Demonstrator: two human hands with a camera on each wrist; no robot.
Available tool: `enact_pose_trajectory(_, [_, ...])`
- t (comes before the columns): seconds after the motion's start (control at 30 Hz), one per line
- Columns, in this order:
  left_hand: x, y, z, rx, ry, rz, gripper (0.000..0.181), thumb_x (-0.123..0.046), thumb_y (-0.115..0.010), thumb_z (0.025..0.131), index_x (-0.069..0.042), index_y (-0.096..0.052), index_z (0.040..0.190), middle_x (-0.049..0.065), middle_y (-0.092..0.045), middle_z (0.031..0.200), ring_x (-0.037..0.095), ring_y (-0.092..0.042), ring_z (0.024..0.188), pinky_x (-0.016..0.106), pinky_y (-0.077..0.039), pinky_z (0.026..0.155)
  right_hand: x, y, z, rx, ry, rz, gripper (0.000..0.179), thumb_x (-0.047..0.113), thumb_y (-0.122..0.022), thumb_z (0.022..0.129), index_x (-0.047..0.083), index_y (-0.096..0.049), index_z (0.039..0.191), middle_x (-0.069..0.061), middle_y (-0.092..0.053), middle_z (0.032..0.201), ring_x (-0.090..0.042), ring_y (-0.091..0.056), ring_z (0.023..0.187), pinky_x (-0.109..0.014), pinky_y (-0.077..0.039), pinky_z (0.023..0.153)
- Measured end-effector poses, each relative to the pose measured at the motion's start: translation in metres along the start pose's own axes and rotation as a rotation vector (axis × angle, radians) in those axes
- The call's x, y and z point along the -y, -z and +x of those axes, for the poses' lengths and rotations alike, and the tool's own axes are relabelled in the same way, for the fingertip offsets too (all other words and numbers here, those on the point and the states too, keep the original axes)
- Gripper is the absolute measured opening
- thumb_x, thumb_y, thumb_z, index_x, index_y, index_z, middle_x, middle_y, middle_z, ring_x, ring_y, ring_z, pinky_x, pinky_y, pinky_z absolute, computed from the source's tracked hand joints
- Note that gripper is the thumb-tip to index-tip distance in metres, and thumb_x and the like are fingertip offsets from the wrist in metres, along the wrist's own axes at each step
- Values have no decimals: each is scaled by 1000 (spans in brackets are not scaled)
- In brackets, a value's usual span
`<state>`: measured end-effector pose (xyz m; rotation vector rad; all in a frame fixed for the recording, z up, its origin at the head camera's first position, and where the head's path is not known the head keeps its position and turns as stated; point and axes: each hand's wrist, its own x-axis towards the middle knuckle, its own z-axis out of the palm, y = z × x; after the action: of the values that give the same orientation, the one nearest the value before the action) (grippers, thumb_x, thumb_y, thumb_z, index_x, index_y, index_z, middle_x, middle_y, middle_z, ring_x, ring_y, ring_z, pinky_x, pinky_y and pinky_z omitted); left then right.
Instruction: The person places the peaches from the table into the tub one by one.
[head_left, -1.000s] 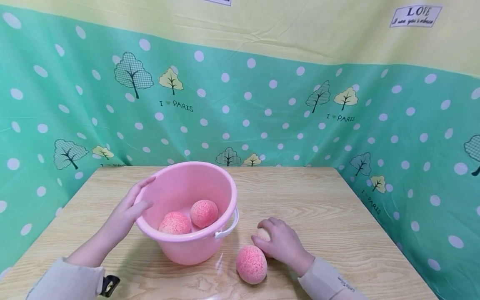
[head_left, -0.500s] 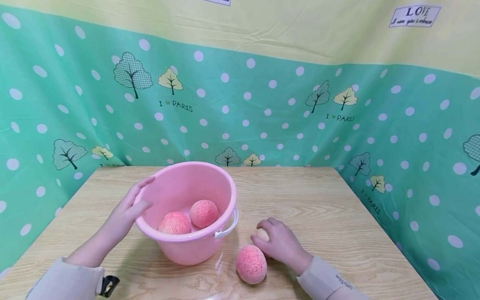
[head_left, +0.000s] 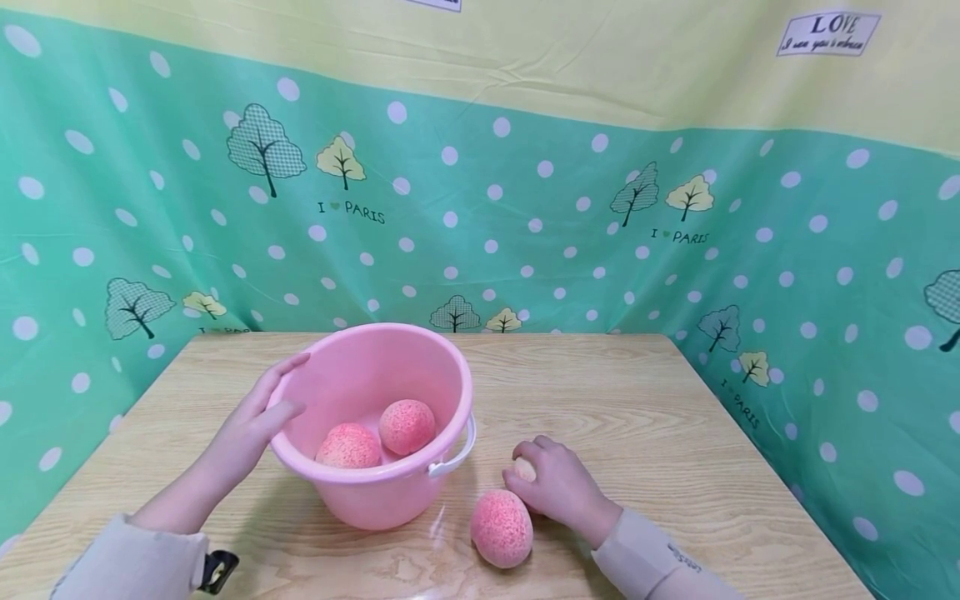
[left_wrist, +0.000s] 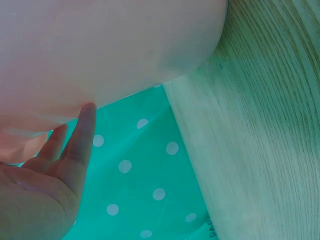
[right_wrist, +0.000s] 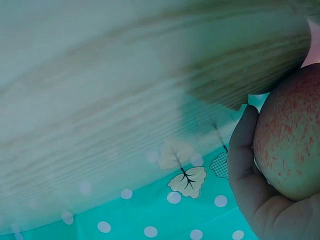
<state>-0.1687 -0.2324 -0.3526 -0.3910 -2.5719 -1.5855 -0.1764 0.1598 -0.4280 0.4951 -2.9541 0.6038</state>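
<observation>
A pink bucket (head_left: 378, 500) stands on the table, its mouth tilted toward the head camera. Two reddish peaches (head_left: 407, 427) lie inside it. My left hand (head_left: 251, 425) holds the bucket's left rim, thumb inside and fingers along the outer wall; the left wrist view shows fingertips against that wall. To the bucket's right, my right hand (head_left: 561, 483) grips a pale peach (head_left: 525, 469), mostly hidden under the palm. In the right wrist view, fingers curve round this red-flecked peach (right_wrist: 292, 140). Another pink peach (head_left: 502, 528) sits on the table just in front of the right hand's thumb.
The bucket's white handle (head_left: 456, 457) hangs down on its right side, toward the right hand. Light wood tabletop (head_left: 600, 375) extends behind and to the right. A green and yellow patterned cloth (head_left: 480, 200) hangs round the table's back and sides.
</observation>
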Motion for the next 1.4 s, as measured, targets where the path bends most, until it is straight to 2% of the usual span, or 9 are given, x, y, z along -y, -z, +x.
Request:
enact_pose_trajectory(0.17, [0,0,0,2,1,-3,58,-17,-43,102,-13,-23,156,21,-30,155,-11,-41,114,10,-43,84,0,0,1,2,-15,8,29,36,-67,85,12,-71,101,-4,-65,93,-18,-62,80,-38,-54,70])
enact_pose_trajectory(0.43, [-1,0,0,0,-13,-11,58,-15,-44,101,-12,-24,156,21,-30,155,-12,-41,114,11,-44,84,-1,1,3,17,-54,37,32,37,-67,82,12,-71,101,-4,-66,97,-22,-64,85,-41,-54,76])
enact_pose_trajectory(1.4, [-2,0,0,-5,-19,-16,58,-13,-43,101,-11,-25,155,21,-32,154,-13,-42,114,11,-43,84,-1,3,5,21,-58,29,31,37,-67,80,13,-71,100,-6,-69,104,-26,-66,95,-43,-55,82])
